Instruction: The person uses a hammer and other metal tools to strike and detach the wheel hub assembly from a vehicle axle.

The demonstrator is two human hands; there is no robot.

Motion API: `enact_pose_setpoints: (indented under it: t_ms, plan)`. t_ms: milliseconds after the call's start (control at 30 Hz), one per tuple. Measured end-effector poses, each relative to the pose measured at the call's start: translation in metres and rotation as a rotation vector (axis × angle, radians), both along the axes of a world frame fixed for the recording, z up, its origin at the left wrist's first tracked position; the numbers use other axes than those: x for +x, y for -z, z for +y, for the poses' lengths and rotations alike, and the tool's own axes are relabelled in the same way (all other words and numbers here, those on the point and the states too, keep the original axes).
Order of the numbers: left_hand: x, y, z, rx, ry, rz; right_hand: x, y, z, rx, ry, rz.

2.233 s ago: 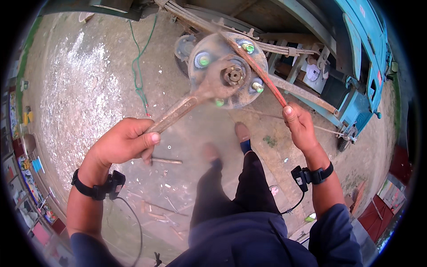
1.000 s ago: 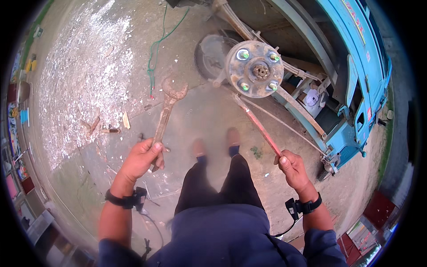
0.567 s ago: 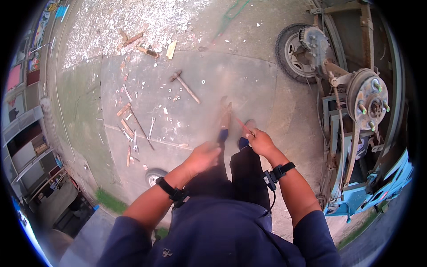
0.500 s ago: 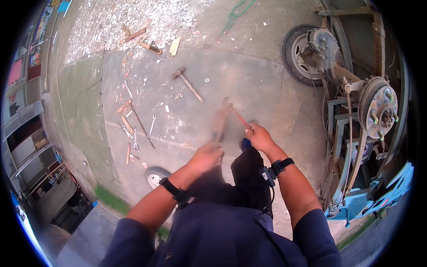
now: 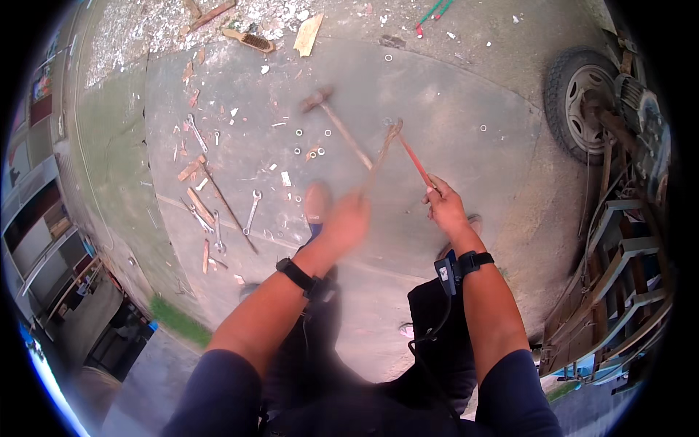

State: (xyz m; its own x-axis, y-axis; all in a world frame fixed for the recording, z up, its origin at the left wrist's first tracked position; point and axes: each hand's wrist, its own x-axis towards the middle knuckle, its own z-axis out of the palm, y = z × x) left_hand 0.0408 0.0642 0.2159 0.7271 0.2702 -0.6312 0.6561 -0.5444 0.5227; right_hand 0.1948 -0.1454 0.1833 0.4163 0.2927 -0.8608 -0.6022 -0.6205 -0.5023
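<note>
My left hand (image 5: 348,222), smeared by motion, is closed round the lower end of a slim brown bar (image 5: 380,162). In my right hand (image 5: 445,207) is a red-handled tool (image 5: 415,162), gripped near its lower end. The bar and the red handle slant together and meet at a brown, rusty-looking end above the floor. Blur hides that end's kind and whether the two are one tool. A wooden-handled hammer (image 5: 342,131) lies on the floor just left of them. Several nuts (image 5: 313,153) are scattered beside the hammer.
Several spanners (image 5: 252,211), wood pieces and a thin rod lie at the left. Farther off are a wooden brush (image 5: 250,40), a flat wood piece (image 5: 309,34) and a green cord (image 5: 435,11). A wheel (image 5: 585,105) and metal frame (image 5: 619,269) stand at the right.
Both hands have moved farther out from my body with the bar and the red-handled tool. My view has shifted; my legs are wider apart, and my shoes now show.
</note>
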Motion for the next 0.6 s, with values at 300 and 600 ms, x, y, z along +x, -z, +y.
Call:
enact_pose_setpoints:
  t_ms: [300, 600]
  plan:
    - [0.035, 0.080, 0.058, -0.028, -0.121, 0.154, -0.077, 0.126, -0.011, -0.285, -0.432, -0.549]
    - [0.038, 0.090, 0.007, -0.122, 0.100, -0.027, -0.056, 0.098, 0.091, 0.189, 0.516, 0.198]
